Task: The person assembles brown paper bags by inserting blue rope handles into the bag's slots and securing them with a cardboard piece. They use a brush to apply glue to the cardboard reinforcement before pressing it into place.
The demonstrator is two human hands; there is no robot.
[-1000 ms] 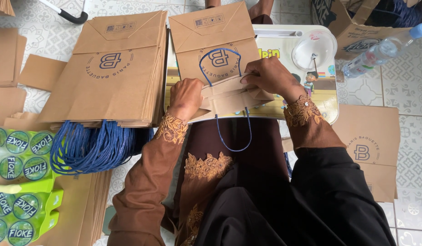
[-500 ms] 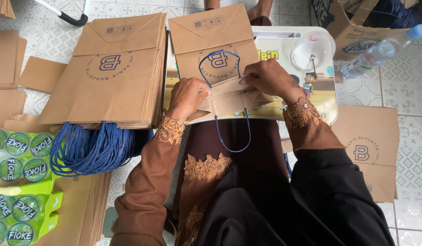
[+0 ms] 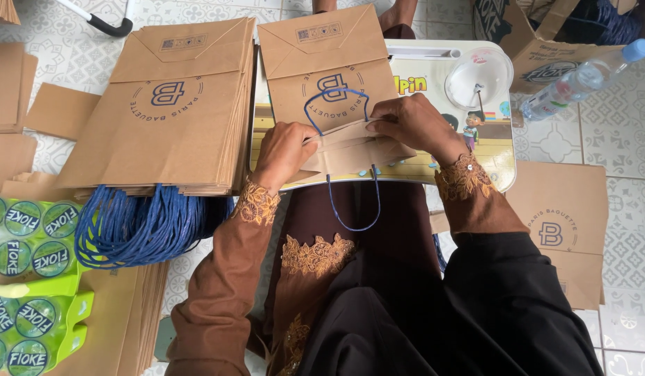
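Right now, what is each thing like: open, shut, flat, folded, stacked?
Paper bag: flat, its top edge folded over under both hands.
Left hand: pressing the fold.
Right hand: pinching the fold.
Blue cord handle: hanging in a loop.
Bag stack: flat, piled.
Water bottle: capped, lying down.

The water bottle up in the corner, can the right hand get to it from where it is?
Probably yes. The water bottle lies on the floor off to the right hand's side, with nothing between them. But that hand is busy pinching the paper bag.
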